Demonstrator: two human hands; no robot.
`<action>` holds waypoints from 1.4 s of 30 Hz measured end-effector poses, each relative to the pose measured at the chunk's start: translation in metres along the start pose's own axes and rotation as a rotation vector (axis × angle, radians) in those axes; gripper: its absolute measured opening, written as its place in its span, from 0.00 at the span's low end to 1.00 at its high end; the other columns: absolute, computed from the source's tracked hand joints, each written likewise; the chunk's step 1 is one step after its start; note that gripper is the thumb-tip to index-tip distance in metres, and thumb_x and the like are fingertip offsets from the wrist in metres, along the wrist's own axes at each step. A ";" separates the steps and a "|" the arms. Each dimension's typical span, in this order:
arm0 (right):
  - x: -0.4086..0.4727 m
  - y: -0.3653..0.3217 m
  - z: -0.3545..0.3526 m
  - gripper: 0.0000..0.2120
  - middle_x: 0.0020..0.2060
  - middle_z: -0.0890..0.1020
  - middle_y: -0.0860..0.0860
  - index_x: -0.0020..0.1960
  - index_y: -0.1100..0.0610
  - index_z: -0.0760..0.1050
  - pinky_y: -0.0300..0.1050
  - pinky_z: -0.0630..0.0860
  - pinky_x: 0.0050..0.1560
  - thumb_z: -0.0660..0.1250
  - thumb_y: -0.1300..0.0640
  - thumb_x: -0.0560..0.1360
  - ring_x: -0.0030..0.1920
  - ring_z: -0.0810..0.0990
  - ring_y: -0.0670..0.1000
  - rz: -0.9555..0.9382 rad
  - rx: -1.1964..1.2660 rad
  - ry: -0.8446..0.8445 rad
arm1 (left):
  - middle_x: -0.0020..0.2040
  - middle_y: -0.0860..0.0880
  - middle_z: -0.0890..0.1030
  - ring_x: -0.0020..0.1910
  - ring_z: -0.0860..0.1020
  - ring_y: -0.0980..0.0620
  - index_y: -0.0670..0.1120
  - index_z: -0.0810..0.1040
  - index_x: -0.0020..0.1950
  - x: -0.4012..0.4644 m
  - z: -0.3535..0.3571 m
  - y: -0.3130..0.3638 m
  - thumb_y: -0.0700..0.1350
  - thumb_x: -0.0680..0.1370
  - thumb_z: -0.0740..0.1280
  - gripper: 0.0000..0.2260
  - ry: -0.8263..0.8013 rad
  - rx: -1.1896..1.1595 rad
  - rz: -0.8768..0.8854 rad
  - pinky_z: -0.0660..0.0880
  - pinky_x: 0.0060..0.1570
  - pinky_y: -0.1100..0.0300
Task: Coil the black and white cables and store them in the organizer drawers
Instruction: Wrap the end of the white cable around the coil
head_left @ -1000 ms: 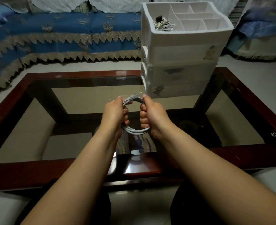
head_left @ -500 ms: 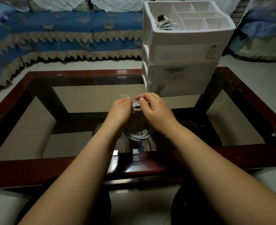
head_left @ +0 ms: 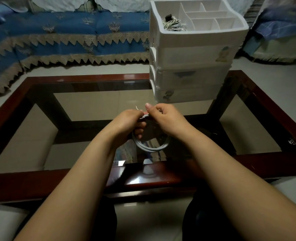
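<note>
A coiled white cable [head_left: 151, 147] hangs in a loop above the glass table, below my two hands. My left hand [head_left: 127, 122] grips the top of the coil, fingers curled round it. My right hand [head_left: 168, 119] pinches the coil's top, where a thin tie wire sticks up, right beside the left hand. The white organizer [head_left: 192, 54] with its drawers shut stands on the table's far right. Its open top tray holds another coiled white cable with a black plug [head_left: 172, 24] in the left compartment.
The glass-topped table has a dark red wooden frame [head_left: 84, 78]. A sofa with a blue cover [head_left: 60, 35] runs along the back left. Another covered seat [head_left: 279, 35] is at the far right. My knees show below the near table edge.
My right hand has let go of the coil's right side and moved up to pinch its top beside the left hand. The coil now hangs lower from the left hand.
</note>
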State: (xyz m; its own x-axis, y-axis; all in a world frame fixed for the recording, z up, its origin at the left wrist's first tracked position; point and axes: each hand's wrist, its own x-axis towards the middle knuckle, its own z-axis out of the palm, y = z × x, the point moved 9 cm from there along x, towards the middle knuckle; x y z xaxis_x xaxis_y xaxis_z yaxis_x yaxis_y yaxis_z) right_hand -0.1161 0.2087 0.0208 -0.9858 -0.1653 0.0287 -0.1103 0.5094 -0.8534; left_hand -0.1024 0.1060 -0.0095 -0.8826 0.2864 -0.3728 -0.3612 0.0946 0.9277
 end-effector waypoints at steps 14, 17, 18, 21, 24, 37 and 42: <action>-0.008 0.011 0.004 0.18 0.26 0.69 0.52 0.39 0.60 0.73 0.40 0.65 0.24 0.63 0.47 0.78 0.24 0.67 0.48 0.183 0.388 0.041 | 0.42 0.41 0.81 0.43 0.78 0.40 0.43 0.75 0.55 -0.031 0.000 0.052 0.53 0.83 0.46 0.22 0.611 1.155 0.522 0.62 0.34 0.53; -0.008 0.019 0.009 0.12 0.27 0.75 0.52 0.39 0.58 0.70 0.42 0.73 0.31 0.64 0.52 0.78 0.26 0.72 0.48 0.262 0.472 -0.266 | 0.45 0.40 0.81 0.46 0.77 0.38 0.44 0.74 0.56 -0.029 0.011 0.053 0.54 0.83 0.47 0.20 0.500 1.231 0.525 0.62 0.36 0.54; -0.010 0.022 0.008 0.10 0.30 0.79 0.53 0.42 0.59 0.71 0.42 0.74 0.35 0.64 0.54 0.77 0.29 0.76 0.49 0.280 0.486 -0.357 | 0.46 0.40 0.81 0.47 0.77 0.38 0.45 0.74 0.56 -0.028 0.016 0.052 0.55 0.83 0.48 0.19 0.451 1.262 0.535 0.63 0.36 0.53; -0.015 0.025 0.004 0.10 0.38 0.82 0.56 0.55 0.63 0.71 0.40 0.77 0.38 0.64 0.60 0.76 0.37 0.81 0.51 0.284 0.503 -0.550 | 0.45 0.42 0.81 0.46 0.78 0.39 0.47 0.73 0.54 -0.027 0.028 0.047 0.55 0.82 0.53 0.15 0.325 1.299 0.554 0.71 0.38 0.51; -0.020 0.026 0.005 0.18 0.47 0.80 0.56 0.62 0.64 0.68 0.50 0.78 0.54 0.66 0.67 0.74 0.47 0.81 0.52 0.269 0.440 -0.647 | 0.44 0.42 0.81 0.44 0.77 0.39 0.47 0.72 0.53 -0.024 0.030 0.046 0.54 0.82 0.52 0.14 0.328 1.283 0.571 0.71 0.37 0.51; -0.017 0.003 -0.005 0.17 0.40 0.79 0.51 0.55 0.60 0.68 0.48 0.79 0.40 0.72 0.59 0.71 0.38 0.79 0.46 0.060 0.002 -0.320 | 0.32 0.53 0.75 0.34 0.73 0.53 0.50 0.75 0.41 -0.014 0.014 0.032 0.53 0.82 0.56 0.14 0.300 0.713 0.471 0.64 0.32 0.57; -0.019 0.006 -0.001 0.18 0.42 0.80 0.51 0.58 0.60 0.68 0.40 0.77 0.36 0.71 0.59 0.73 0.34 0.79 0.41 0.121 0.077 -0.376 | 0.31 0.52 0.74 0.32 0.73 0.52 0.49 0.74 0.40 -0.020 0.011 0.035 0.51 0.82 0.57 0.14 0.414 0.751 0.528 0.63 0.30 0.57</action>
State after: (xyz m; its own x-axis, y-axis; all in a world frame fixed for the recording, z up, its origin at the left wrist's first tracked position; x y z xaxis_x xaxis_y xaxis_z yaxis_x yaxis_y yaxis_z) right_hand -0.0981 0.2160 0.0153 -0.8748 -0.4126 -0.2541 0.0273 0.4816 -0.8760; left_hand -0.0940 0.1137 0.0308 -0.9614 0.1248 0.2451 0.2639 0.6688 0.6950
